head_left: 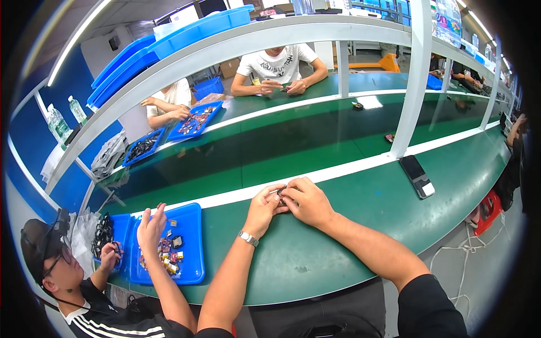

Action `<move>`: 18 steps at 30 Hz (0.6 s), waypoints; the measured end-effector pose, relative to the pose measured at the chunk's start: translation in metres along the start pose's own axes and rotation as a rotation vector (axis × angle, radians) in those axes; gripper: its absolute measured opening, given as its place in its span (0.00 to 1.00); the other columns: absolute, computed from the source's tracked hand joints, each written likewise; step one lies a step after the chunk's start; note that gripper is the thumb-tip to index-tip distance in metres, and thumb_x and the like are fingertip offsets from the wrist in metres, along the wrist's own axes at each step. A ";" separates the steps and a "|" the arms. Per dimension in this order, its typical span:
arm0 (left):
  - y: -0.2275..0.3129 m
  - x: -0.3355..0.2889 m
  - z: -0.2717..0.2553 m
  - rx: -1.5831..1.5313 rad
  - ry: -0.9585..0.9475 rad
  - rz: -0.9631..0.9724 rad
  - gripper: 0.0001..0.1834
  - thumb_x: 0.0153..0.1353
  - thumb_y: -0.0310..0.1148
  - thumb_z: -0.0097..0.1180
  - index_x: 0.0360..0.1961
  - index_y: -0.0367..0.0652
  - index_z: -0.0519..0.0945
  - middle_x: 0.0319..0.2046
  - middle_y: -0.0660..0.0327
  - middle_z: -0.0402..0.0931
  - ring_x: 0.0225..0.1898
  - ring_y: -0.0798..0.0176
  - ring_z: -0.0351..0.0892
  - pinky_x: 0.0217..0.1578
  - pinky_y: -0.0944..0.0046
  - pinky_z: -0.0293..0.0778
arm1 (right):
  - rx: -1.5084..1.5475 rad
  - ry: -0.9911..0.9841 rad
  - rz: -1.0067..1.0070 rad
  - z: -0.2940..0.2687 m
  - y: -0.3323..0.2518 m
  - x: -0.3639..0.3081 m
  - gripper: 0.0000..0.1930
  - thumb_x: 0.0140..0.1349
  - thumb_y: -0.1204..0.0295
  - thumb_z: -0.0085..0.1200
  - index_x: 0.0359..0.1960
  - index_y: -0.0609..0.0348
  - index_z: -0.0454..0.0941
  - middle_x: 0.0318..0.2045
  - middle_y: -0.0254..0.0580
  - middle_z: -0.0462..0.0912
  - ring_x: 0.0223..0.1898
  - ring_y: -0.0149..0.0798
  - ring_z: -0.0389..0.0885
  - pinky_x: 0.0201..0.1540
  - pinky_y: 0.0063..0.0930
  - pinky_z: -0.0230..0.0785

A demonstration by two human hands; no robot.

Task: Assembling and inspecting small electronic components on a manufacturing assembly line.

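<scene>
Both of my hands meet over the green bench, near the white strip along its far edge. My left hand, with a metal-band watch on its wrist, is closed round a small dark part. Pressed against the same part from the right are the fingertips of my right hand. Fingers cover most of the part, so its exact kind cannot be made out.
To the left, a co-worker reaches over a blue tray of small yellow and red parts; another blue tray holds black pieces. A phone lies right, beside a white post. Beyond the strip runs a green conveyor belt.
</scene>
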State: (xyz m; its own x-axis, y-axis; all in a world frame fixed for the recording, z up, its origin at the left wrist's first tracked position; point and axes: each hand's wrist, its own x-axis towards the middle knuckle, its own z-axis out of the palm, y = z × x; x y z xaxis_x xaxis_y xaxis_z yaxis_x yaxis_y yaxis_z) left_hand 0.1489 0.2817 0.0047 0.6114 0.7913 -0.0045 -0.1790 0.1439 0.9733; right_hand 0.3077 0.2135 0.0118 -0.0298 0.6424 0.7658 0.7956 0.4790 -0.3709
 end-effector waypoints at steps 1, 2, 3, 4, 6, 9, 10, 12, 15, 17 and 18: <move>0.000 0.000 0.000 -0.002 -0.002 -0.005 0.17 0.72 0.24 0.44 0.60 0.34 0.70 0.44 0.58 0.80 0.43 0.67 0.82 0.47 0.65 0.83 | -0.014 -0.006 0.004 0.000 0.000 0.000 0.07 0.52 0.77 0.63 0.33 0.56 0.81 0.37 0.37 0.78 0.40 0.42 0.79 0.38 0.33 0.77; 0.000 0.000 0.000 -0.005 -0.004 -0.011 0.17 0.72 0.24 0.44 0.60 0.34 0.70 0.44 0.58 0.80 0.43 0.67 0.82 0.46 0.66 0.83 | -0.028 -0.013 0.008 0.000 -0.001 -0.001 0.07 0.52 0.77 0.63 0.33 0.56 0.81 0.37 0.37 0.78 0.40 0.42 0.79 0.37 0.33 0.77; -0.001 0.000 0.000 -0.002 -0.006 -0.014 0.17 0.72 0.24 0.44 0.60 0.34 0.70 0.44 0.58 0.80 0.43 0.67 0.82 0.46 0.66 0.83 | -0.027 -0.011 0.011 0.000 0.000 -0.001 0.07 0.52 0.77 0.63 0.33 0.56 0.81 0.37 0.37 0.78 0.40 0.42 0.79 0.37 0.33 0.77; -0.001 0.000 0.001 -0.004 -0.007 -0.009 0.16 0.72 0.24 0.44 0.59 0.34 0.70 0.44 0.58 0.80 0.43 0.67 0.82 0.46 0.66 0.83 | -0.038 -0.016 0.007 0.000 0.001 -0.002 0.06 0.53 0.77 0.62 0.33 0.57 0.79 0.36 0.37 0.77 0.40 0.41 0.78 0.35 0.33 0.78; 0.000 0.002 0.002 -0.005 -0.013 -0.007 0.16 0.72 0.24 0.44 0.59 0.34 0.70 0.44 0.57 0.80 0.43 0.67 0.82 0.46 0.66 0.83 | -0.052 -0.018 0.008 0.000 0.003 -0.002 0.06 0.53 0.77 0.60 0.32 0.58 0.78 0.35 0.36 0.76 0.40 0.41 0.78 0.34 0.34 0.78; -0.001 -0.001 0.001 0.011 0.012 0.015 0.16 0.72 0.24 0.44 0.58 0.35 0.71 0.46 0.55 0.80 0.43 0.65 0.82 0.45 0.66 0.83 | -0.068 -0.019 -0.007 0.004 0.002 -0.005 0.06 0.52 0.77 0.60 0.32 0.59 0.77 0.35 0.36 0.75 0.39 0.41 0.77 0.32 0.34 0.78; 0.000 -0.001 0.000 0.012 0.008 0.012 0.16 0.72 0.24 0.44 0.58 0.35 0.71 0.46 0.55 0.80 0.43 0.65 0.82 0.45 0.66 0.83 | -0.073 -0.009 -0.009 0.005 0.002 -0.003 0.06 0.53 0.76 0.61 0.32 0.58 0.78 0.36 0.37 0.76 0.39 0.41 0.78 0.32 0.34 0.78; 0.000 -0.001 0.000 0.006 0.012 0.012 0.15 0.72 0.24 0.44 0.58 0.35 0.72 0.46 0.55 0.80 0.43 0.65 0.82 0.45 0.66 0.83 | -0.080 0.003 -0.008 0.006 0.002 -0.004 0.06 0.54 0.75 0.63 0.33 0.57 0.80 0.36 0.37 0.78 0.38 0.41 0.79 0.33 0.34 0.78; -0.002 0.001 0.002 0.018 0.013 -0.003 0.15 0.72 0.24 0.44 0.58 0.35 0.72 0.46 0.55 0.80 0.44 0.64 0.82 0.45 0.66 0.82 | -0.102 0.001 0.024 0.008 0.006 -0.006 0.06 0.54 0.75 0.62 0.33 0.57 0.79 0.35 0.37 0.77 0.37 0.41 0.79 0.32 0.33 0.78; -0.001 0.000 0.002 0.036 0.015 -0.012 0.15 0.72 0.24 0.44 0.58 0.35 0.72 0.47 0.55 0.80 0.44 0.64 0.82 0.45 0.65 0.82 | -0.102 0.000 -0.004 0.010 0.006 -0.007 0.06 0.54 0.75 0.62 0.33 0.57 0.79 0.35 0.37 0.77 0.37 0.40 0.79 0.32 0.33 0.78; 0.000 0.000 0.003 0.029 0.019 0.002 0.15 0.71 0.24 0.44 0.57 0.36 0.72 0.46 0.55 0.80 0.43 0.64 0.82 0.45 0.64 0.82 | -0.103 0.002 0.000 0.011 0.006 -0.007 0.06 0.54 0.75 0.62 0.33 0.57 0.79 0.35 0.37 0.77 0.37 0.40 0.79 0.32 0.33 0.78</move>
State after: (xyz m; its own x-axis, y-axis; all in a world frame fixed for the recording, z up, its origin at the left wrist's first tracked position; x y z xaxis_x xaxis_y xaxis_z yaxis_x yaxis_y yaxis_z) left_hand 0.1511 0.2794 0.0050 0.5960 0.8029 -0.0072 -0.1574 0.1256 0.9795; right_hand 0.3059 0.2181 -0.0012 -0.0284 0.6412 0.7668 0.8536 0.4148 -0.3152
